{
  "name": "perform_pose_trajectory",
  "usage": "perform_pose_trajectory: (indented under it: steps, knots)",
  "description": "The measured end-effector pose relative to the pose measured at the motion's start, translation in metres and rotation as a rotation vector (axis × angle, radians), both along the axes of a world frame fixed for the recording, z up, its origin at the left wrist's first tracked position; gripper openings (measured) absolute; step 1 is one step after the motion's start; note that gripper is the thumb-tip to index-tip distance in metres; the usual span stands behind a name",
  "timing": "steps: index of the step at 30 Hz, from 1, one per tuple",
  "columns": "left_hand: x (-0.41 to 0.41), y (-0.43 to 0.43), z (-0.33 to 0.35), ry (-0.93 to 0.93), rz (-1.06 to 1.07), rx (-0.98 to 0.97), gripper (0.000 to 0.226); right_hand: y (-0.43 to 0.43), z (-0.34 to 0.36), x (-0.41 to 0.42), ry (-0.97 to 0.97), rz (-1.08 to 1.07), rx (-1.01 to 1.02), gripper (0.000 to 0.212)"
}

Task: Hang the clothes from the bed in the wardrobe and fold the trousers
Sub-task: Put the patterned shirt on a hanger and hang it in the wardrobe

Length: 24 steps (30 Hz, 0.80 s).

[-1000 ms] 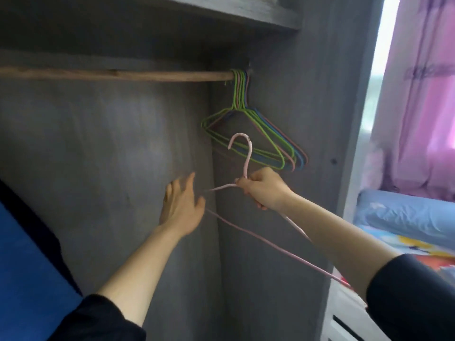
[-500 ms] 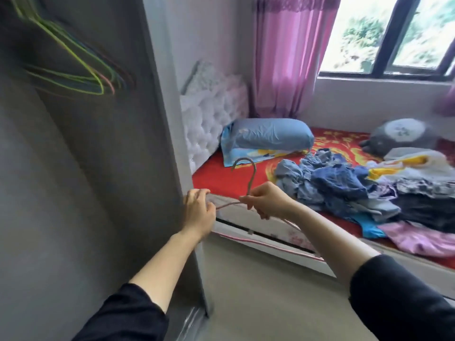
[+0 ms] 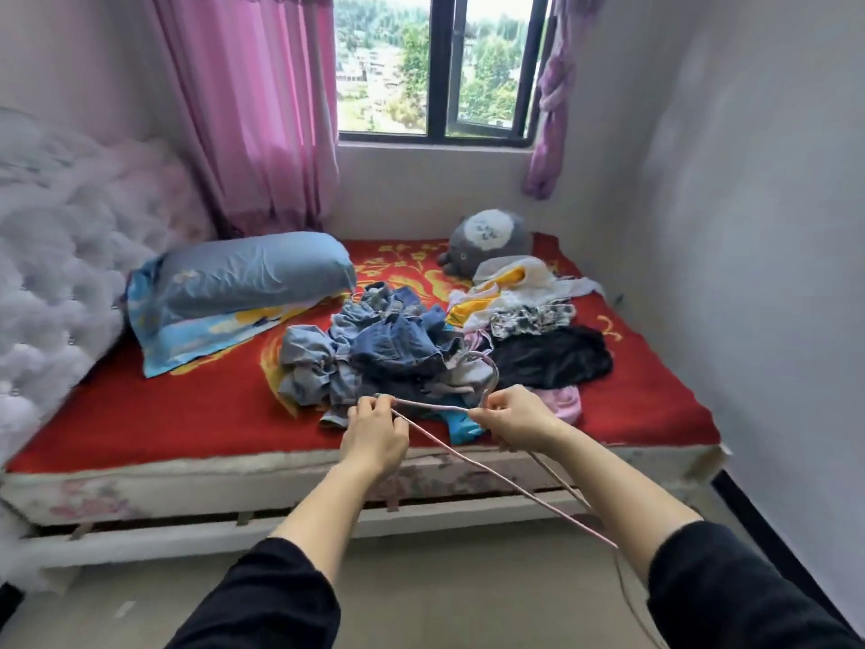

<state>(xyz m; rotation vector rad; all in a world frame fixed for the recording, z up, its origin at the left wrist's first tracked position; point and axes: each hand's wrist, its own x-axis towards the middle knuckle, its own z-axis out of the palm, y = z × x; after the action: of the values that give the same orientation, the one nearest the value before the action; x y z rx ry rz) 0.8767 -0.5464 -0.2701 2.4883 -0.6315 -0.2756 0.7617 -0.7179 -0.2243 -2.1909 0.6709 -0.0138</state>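
Hanger (image 3: 433, 407) now between left grip (image 3: 374, 437), right grip (image 3: 515, 421)

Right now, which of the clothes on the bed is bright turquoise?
The small turquoise piece, peeking out between the left hand and the right hand. The denim behind it is duller blue; the others are black, white, yellow or pink.

Pink hanger (image 3: 491, 475), red bed (image 3: 187, 414).

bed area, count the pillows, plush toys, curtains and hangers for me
pillow: 1
plush toy: 1
hanger: 1
curtains: 2, pink curtain and purple curtain
total: 5
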Motion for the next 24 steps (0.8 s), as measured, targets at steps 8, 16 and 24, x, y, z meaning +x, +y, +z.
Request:
perform_pose_trajectory:
  steps: [8,16,24]
  knots:
    - [0.038,-0.165,-0.018,0.032,-0.189,0.042,0.038,-0.143,-0.024,0.015,0.023,-0.257,-0.014,0.034]
    - [0.149,-0.305,-0.053,0.079,-0.289,0.101,0.044,-0.27,-0.046,0.114,0.106,-0.351,0.03,0.019]
    - [0.235,-0.433,-0.081,0.142,-0.353,0.183,0.044,-0.384,-0.076,0.18,0.23,-0.475,-0.038,0.04]
